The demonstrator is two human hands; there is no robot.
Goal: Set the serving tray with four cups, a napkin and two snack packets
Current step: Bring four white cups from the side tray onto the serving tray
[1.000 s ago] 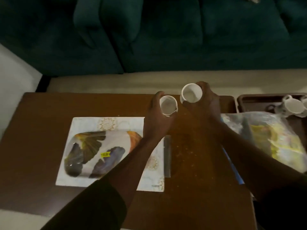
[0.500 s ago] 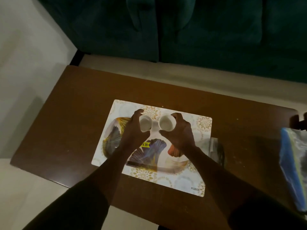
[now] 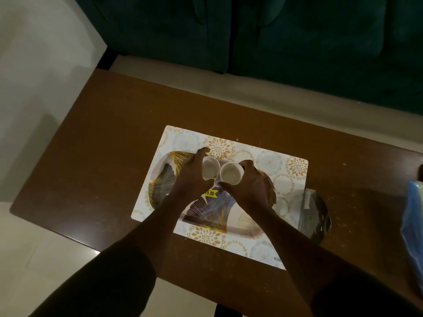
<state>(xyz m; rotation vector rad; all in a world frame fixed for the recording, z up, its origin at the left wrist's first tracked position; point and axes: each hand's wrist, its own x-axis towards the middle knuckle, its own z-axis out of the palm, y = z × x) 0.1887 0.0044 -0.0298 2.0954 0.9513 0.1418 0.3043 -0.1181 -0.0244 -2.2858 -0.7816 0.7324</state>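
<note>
the light is dim and much stays unclear. the serving tray (image 3: 164, 179) is largely covered by both hands and forearms; only its left end, part of its right end and its near edge show, an oval, glossy surface printed with fan-shaped leaves in gold, grey and purple, with a yellow price sticker (image 3: 211, 193) half hidden between the wrists. whether the cups touch the tray or hang just above it cannot be told. the cups' handles, if any, are out of sight.

the left hand (image 3: 191, 177) wraps its fingers round the left cup (image 3: 210, 168), a small, round, white, smooth cup with its mouth facing up. the right hand (image 3: 248, 187) grips the right cup (image 3: 230, 173) in the same way. the two cups sit side by side, nearly touching, over the far middle of the tray.

under the tray lies a rectangular placemat (image 3: 290, 165) with gold and pale blue floral medallions; its lettering at 5 o'clock is cut short by the right forearm. it rests on a brown wooden table (image 3: 109, 133), speckled with crumbs. at 3 o'clock of the tray a crinkled, clear plastic wrapper (image 3: 314, 216) lies on the mat's edge, contents hard to read. further toward 3 o'clock a blue plastic bag (image 3: 412, 225) is cut off by the frame. at 12 o'clock stands a dark green sofa (image 3: 251, 30).
</note>
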